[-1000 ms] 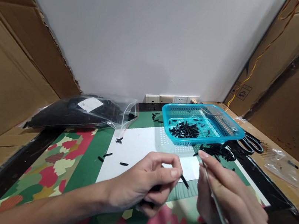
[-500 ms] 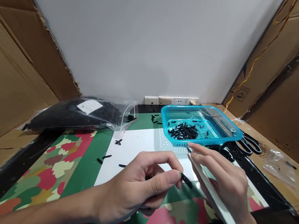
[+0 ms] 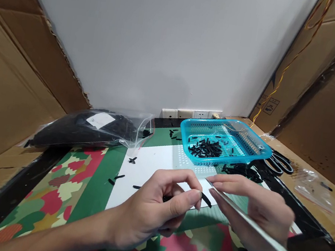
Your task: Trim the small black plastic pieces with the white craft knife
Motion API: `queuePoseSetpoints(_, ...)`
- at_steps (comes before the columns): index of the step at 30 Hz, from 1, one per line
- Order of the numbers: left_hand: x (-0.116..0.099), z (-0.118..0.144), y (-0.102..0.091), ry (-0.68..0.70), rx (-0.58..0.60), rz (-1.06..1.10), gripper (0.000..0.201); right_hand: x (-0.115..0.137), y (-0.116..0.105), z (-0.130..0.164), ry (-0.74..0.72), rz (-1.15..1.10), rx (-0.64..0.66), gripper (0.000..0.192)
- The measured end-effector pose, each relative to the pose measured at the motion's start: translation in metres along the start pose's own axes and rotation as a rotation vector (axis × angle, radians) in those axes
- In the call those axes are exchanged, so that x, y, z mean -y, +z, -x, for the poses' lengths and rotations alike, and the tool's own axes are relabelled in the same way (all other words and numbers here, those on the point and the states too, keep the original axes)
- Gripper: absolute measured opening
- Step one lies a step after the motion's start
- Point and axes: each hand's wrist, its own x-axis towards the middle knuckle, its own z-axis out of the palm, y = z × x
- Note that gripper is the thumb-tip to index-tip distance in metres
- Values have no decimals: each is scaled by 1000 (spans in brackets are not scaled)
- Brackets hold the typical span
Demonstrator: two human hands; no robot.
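Between thumb and index finger, my left hand (image 3: 154, 211) pinches a short black strip (image 3: 206, 200), whose free end points right. Something black also shows inside its curled fingers, mostly hidden. My right hand (image 3: 260, 206) is closed around a slim white tool (image 3: 276, 241) with a dark pointed tip; its exact kind is unclear. That tip is near the strip, slightly above it and apart from it. Beneath both hands lies a white sheet (image 3: 145, 168). Beyond them, a blue plastic basket (image 3: 185, 143) holds a pile of black strips (image 3: 206, 148).
At the left lies a clear zip bag (image 3: 116, 128) full of black material. Loose black pieces (image 3: 120, 176) are scattered on the sheet and mat. Black-handled scissors (image 3: 278, 162) and a small clear bag (image 3: 312, 187) are at the right. Cardboard walls (image 3: 331, 99) flank the table.
My right hand has turned and shifted slightly right and down, tilting the white tool flatter. My left hand has barely moved, and the strip remains in its pinch.
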Motion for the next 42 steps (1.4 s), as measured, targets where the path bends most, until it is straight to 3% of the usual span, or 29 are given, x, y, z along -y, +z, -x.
queuePoseSetpoints(2, 1, 0, -1, 9, -14, -4, 32, 9, -2, 1, 47, -147, -66, 27)
queuePoseSetpoints(6, 3, -2, -2, 26, -37, -23, 32, 20, -4, 2, 86, -224, -3, 29)
queuePoseSetpoints(31, 7, -5, -4, 39, -76, -53, 31, 18, 1, 1, 38, -100, 55, 22)
queuePoseSetpoints(42, 10, -7, -2, 108, -186, -236, 30, 16, 23, 4, -284, 362, -112, 23)
